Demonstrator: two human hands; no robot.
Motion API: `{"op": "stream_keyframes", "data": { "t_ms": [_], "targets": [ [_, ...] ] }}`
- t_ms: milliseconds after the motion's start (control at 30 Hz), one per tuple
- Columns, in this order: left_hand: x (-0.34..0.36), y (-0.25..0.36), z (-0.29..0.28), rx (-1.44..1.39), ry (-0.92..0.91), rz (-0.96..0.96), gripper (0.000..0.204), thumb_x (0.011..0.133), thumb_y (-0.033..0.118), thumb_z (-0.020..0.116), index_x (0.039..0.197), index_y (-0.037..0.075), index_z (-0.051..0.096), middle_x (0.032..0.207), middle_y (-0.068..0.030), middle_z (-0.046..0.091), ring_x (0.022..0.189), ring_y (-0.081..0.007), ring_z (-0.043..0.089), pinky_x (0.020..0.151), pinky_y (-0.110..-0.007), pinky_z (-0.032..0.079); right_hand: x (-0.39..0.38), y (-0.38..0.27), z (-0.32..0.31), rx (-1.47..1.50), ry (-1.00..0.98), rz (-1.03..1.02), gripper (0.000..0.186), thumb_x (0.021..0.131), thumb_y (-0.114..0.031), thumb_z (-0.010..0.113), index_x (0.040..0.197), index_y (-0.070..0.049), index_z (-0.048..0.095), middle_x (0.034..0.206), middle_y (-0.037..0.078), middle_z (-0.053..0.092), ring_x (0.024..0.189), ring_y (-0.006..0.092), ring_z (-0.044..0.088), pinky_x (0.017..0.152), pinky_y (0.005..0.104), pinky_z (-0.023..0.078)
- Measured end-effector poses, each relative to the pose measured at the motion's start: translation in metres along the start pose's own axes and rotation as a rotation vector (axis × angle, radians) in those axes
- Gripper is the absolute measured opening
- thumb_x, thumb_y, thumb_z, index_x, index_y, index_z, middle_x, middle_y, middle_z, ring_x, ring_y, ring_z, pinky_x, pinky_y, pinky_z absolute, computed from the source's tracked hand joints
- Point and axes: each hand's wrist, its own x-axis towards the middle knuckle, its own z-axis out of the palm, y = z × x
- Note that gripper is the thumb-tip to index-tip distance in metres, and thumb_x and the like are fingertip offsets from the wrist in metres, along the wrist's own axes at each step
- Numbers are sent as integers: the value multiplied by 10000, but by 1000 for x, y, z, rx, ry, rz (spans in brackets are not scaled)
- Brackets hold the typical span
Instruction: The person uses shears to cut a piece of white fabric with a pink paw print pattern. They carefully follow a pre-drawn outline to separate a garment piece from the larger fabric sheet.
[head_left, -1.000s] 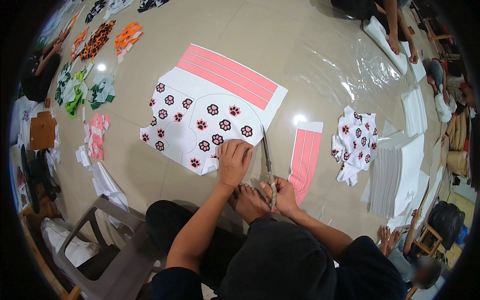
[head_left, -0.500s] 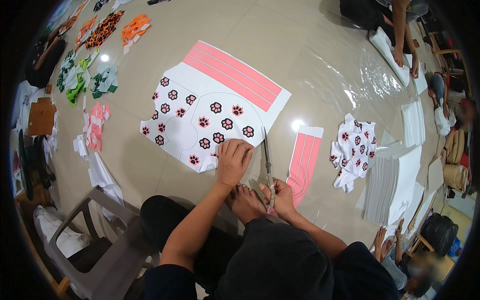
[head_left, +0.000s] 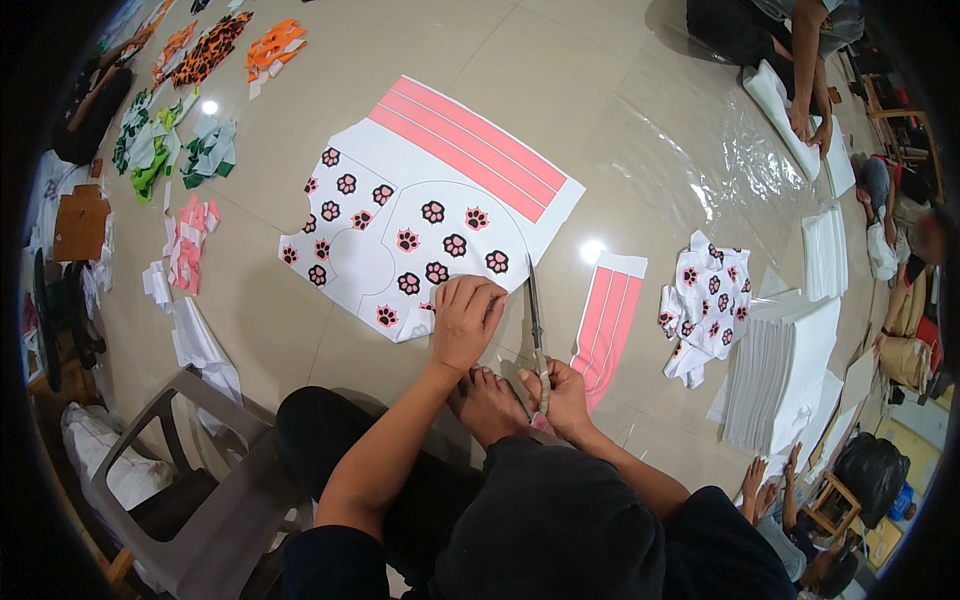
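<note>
A white printed sheet (head_left: pixel 450 190) with pink stripes and black-and-pink paw prints lies on the floor in front of me. My left hand (head_left: pixel 465 315) has its fingers bent over the sheet's near edge, holding it. My right hand (head_left: pixel 560 395) is closed round the wrapped handles of long scissors (head_left: pixel 534 305), whose blades reach up to the sheet's right edge near the curved outline. My bare foot (head_left: pixel 490 405) is between the hands. To the right lie a pink-striped strip (head_left: pixel 610 310) and a loose heap of paw-print pieces (head_left: pixel 710 300).
Coloured fabric heaps (head_left: pixel 205 55) lie upper left. A grey plastic chair (head_left: pixel 190 480) is lower left. Stacks of white sheets (head_left: pixel 775 370) and clear plastic (head_left: pixel 690 130) are at the right. Co-workers sit around: one upper right (head_left: pixel 805 70), others far left (head_left: pixel 85 110) and lower right (head_left: pixel 790 530).
The view has shifted slightly, so the floor and its items sit a little differently in the picture. My hands and the scissors stay almost still. The upper-right co-worker's hands have moved a little downward.
</note>
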Motion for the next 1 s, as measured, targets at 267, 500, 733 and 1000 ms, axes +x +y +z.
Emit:
{"op": "stream_keyframes", "data": {
  "t_ms": [267, 500, 733, 1000],
  "targets": [
    [1, 1, -1, 5, 0, -2, 173, 922, 135, 832, 1068, 125, 742, 1117, -24, 680, 1115, -262, 632, 993, -444, 436, -2, 0, -5, -23, -3, 22, 289, 1016, -165, 856, 910, -51, 613, 715, 3, 642, 534, 84, 583, 485, 273, 467],
    [0, 1, 1, 4, 4, -4, 176, 914, 130, 835, 1065, 125, 744, 1114, -23, 681, 1118, -265, 633, 1002, -447, 437, -2, -1, -7, -18, -16, -6, 295, 1014, -183, 856, 906, -37, 624, 722, 10, 657, 538, 83, 592, 476, 279, 451],
    [0, 1, -1, 3, -3, -6, 174, 913, 132, 836, 1063, 126, 748, 1112, -21, 680, 1118, -266, 633, 1002, -448, 437, 8, -12, -6, -31, -32, -12, 306, 1002, -203, 879, 912, -41, 635, 755, 8, 673, 565, 72, 587, 514, 265, 461],
    [0, 1, -1, -5, -3, -1, 173, 910, 126, 835, 1059, 124, 746, 1107, -21, 679, 1110, -264, 633, 991, -444, 437, 13, -11, -7, -25, -26, -5, 310, 1003, -191, 878, 897, -53, 621, 759, 10, 673, 562, 73, 587, 506, 268, 459]
  ]
}}
